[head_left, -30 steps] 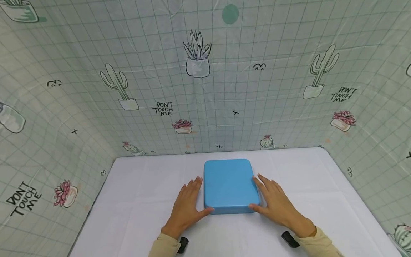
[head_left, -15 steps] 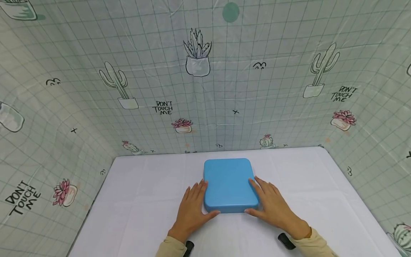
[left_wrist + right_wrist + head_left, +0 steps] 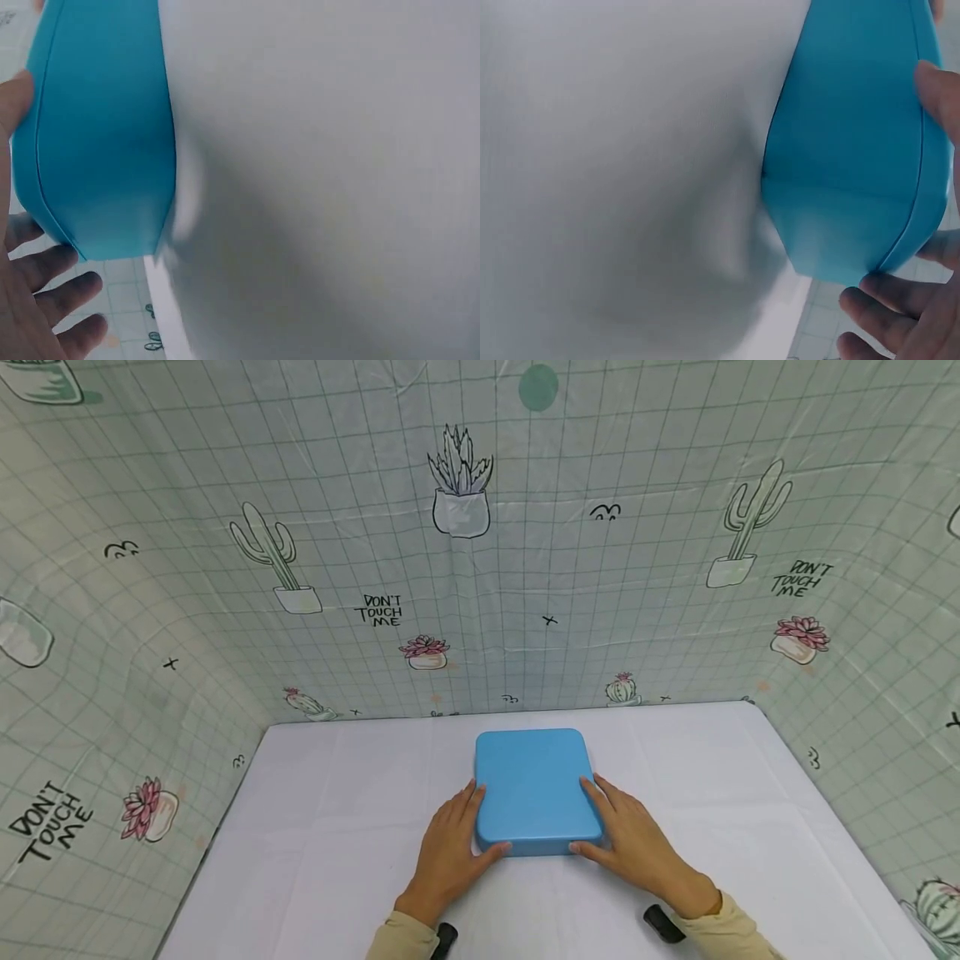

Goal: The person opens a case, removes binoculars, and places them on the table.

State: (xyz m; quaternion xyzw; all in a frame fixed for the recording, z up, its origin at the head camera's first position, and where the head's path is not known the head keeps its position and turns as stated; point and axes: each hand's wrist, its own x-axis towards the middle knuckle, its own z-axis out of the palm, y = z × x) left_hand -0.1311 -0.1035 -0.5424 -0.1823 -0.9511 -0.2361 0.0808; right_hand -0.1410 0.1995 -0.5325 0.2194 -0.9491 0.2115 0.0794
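Observation:
A blue square box (image 3: 532, 781) with rounded corners stands on the white table, its lid on. Thumb at the front edge and fingers along the left side, my left hand (image 3: 448, 852) grips the box's near left corner. On the opposite near corner, my right hand (image 3: 637, 843) holds it the same way. A thin seam below the lid (image 3: 30, 161) shows in the left wrist view, where the thumb presses the lid's edge. The right wrist view shows the right thumb (image 3: 936, 88) on the lid (image 3: 932, 169), with fingertips around the corner at the seam.
White cloth covers the table (image 3: 337, 802) around the box. Behind and at both sides rises a gridded curtain (image 3: 517, 568) printed with cacti. A black device (image 3: 663, 923) sits by the right wrist, another (image 3: 445, 941) by the left.
The left hand has moved right, against the box, and its thumb now lies on the front edge. The right hand has shifted slightly left along its corner. The box stands almost where it was.

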